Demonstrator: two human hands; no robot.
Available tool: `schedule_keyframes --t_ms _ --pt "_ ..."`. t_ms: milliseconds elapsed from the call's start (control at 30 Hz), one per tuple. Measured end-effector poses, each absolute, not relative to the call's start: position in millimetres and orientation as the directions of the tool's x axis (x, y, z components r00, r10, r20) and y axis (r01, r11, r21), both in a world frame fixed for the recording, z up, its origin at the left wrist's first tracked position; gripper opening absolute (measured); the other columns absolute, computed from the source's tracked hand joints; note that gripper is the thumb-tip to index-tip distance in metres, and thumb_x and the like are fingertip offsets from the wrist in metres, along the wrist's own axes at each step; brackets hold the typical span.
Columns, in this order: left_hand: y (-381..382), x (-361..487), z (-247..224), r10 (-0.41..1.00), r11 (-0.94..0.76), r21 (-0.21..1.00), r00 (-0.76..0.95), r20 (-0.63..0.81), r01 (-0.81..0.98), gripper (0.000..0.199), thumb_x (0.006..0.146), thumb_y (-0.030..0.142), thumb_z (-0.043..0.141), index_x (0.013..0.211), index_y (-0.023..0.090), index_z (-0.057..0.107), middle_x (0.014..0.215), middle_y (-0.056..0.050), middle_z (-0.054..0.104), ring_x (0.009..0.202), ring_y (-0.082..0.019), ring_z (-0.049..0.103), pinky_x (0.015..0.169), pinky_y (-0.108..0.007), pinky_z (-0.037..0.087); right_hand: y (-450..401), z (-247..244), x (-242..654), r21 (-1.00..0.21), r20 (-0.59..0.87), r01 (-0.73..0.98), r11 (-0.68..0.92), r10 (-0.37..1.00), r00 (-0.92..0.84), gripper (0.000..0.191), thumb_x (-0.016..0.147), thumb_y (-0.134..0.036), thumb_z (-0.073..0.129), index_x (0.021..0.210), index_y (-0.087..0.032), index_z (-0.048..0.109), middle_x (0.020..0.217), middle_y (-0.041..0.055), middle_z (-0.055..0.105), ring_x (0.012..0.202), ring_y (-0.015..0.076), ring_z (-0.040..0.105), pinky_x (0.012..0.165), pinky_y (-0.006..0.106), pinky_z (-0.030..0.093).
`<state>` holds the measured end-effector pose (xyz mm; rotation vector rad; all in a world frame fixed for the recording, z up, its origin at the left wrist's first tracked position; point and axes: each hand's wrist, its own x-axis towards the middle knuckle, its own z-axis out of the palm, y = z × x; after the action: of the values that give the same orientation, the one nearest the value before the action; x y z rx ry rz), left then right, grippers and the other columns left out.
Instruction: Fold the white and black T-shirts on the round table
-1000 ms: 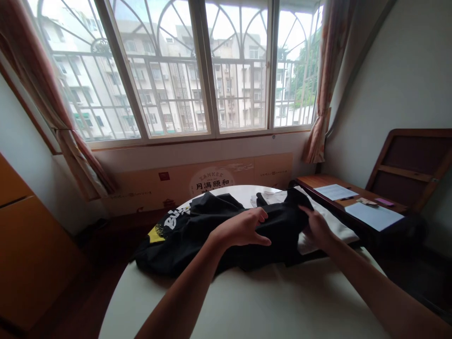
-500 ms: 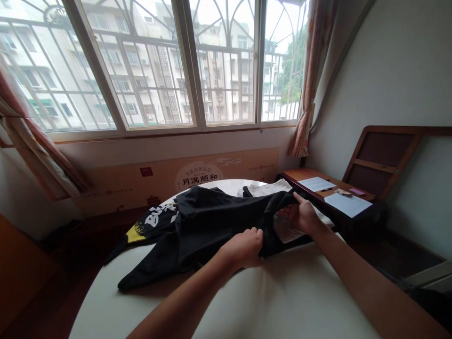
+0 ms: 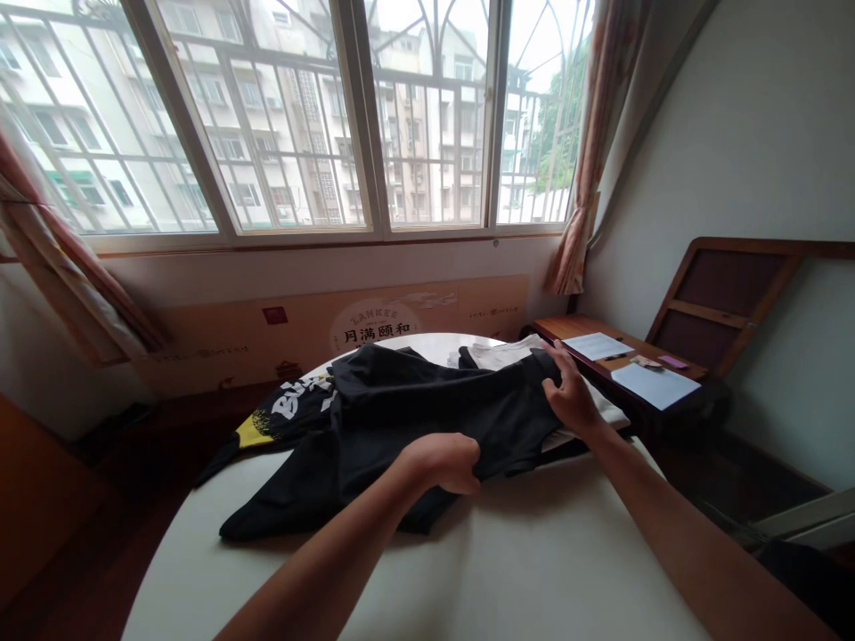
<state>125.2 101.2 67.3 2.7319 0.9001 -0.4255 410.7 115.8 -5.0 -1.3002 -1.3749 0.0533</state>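
A black garment [image 3: 414,405] lies spread over a round white table [image 3: 521,552], one pointed part reaching to the left. My left hand [image 3: 451,461] is closed on the garment's near edge. At the garment's right end, my right hand [image 3: 567,387] has its fingers apart, with the fingertips touching the cloth. Behind and left of it lies a black and yellow piece of cloth [image 3: 287,409] with white lettering. White cloth [image 3: 504,353] shows behind the garment and also under its right end.
To the right stands a low wooden table [image 3: 581,331] with white papers [image 3: 655,385] and a small pink item [image 3: 672,361]. A barred window [image 3: 300,142], curtains and a printed panel [image 3: 200,343] are at the back.
The opening at the garment's right end has folded down flat. My left hand has moved slightly left, and my right hand has loosened its hold and spread its fingers. The view has shifted slightly.
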Motion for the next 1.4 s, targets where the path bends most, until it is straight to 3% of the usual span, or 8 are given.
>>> schedule_keyframes --t_ms 200,433,733,800,900,967,1167,1400 --pt "131.1 109.7 76.3 0.472 -0.703 0.374 0.791 -0.389 0.604 0.015 0.074 0.020 0.056 0.059 0.021 0.056 0.058 0.000 0.059 0.055 -0.017 0.056 0.054 -0.028 0.037 116.6 -13.2 414.8 -0.559 0.587 0.767 0.314 0.804 0.098 0.038 0.089 -0.025 0.053 0.116 -0.023 0.079 0.148 0.0116 0.062 0.141 0.0326 0.054 0.122 0.056 0.038" --pt "169.9 86.0 71.9 0.727 -0.532 0.508 0.673 -0.138 0.678 0.007 0.070 0.027 0.061 0.071 0.020 0.064 0.061 0.002 0.058 0.059 -0.016 0.051 0.057 -0.027 0.036 113.2 -10.1 411.2 -0.436 0.689 0.895 0.099 0.677 0.261 0.033 0.096 -0.045 0.058 0.116 -0.027 0.078 0.158 0.0100 0.052 0.153 0.0448 0.029 0.118 0.077 0.021" --pt "177.3 80.0 73.6 0.780 -0.495 0.506 0.618 -0.100 0.706 0.008 0.073 0.023 0.059 0.067 0.019 0.063 0.057 0.003 0.055 0.054 -0.015 0.046 0.054 -0.029 0.029 87.5 12.0 369.0 -0.344 0.496 0.774 0.532 0.803 -0.331 0.071 0.074 -0.053 0.088 0.137 -0.026 0.069 0.144 0.0126 0.065 0.147 0.0394 0.046 0.121 0.059 0.036" --pt "174.0 78.2 80.3 0.779 -0.489 0.495 0.615 -0.122 0.718 0.014 0.078 0.027 0.061 0.067 0.019 0.063 0.057 0.002 0.055 0.053 -0.015 0.045 0.053 -0.029 0.028 87.6 9.0 361.5 -0.356 0.489 0.750 0.557 0.795 -0.359 0.057 0.077 -0.045 0.086 0.128 -0.025 0.073 0.137 0.0128 0.070 0.140 0.0391 0.054 0.118 0.057 0.040" --pt "165.8 72.6 94.7 0.757 -0.501 0.479 0.633 -0.159 0.720 0.031 0.077 0.048 0.072 0.066 0.020 0.064 0.059 0.002 0.059 0.055 -0.016 0.050 0.054 -0.028 0.032 91.0 5.6 361.3 -0.442 0.481 0.725 0.528 0.822 -0.306 0.021 0.093 -0.036 0.065 0.106 -0.023 0.076 0.107 0.0095 0.078 0.105 0.0320 0.072 0.097 0.046 0.055" --pt "159.3 68.1 104.4 0.733 -0.524 0.441 0.650 -0.202 0.728 0.041 0.059 0.055 0.086 0.064 0.021 0.065 0.060 0.002 0.062 0.057 -0.017 0.054 0.054 -0.027 0.035 92.8 6.9 366.9 -0.512 0.484 0.721 0.468 0.850 -0.208 0.025 0.100 -0.037 0.053 0.102 -0.022 0.073 0.089 0.0062 0.076 0.083 0.0272 0.071 0.078 0.039 0.056" --pt "157.9 47.0 122.4 0.697 -0.497 0.414 0.635 -0.334 0.763 0.010 0.062 0.022 0.075 0.068 0.021 0.068 0.059 0.001 0.064 0.054 -0.019 0.058 0.051 -0.027 0.036 90.7 23.9 386.6 -0.614 0.611 0.697 0.370 0.782 0.122 0.037 0.098 -0.054 0.052 0.087 -0.022 0.067 0.078 0.0058 0.068 0.076 0.0261 0.061 0.072 0.037 0.050" --pt "196.6 18.6 113.4 0.867 -0.473 0.480 0.488 0.103 0.738 0.013 0.081 0.027 0.060 0.086 0.019 0.069 0.092 -0.007 0.074 0.081 -0.023 0.064 0.070 -0.027 0.046 65.6 38.4 389.5 -0.906 -0.063 0.415 0.083 0.942 -0.328 0.049 0.079 -0.059 0.081 0.104 -0.017 0.075 0.092 0.0046 0.074 0.081 0.0237 0.066 0.068 0.031 0.053"
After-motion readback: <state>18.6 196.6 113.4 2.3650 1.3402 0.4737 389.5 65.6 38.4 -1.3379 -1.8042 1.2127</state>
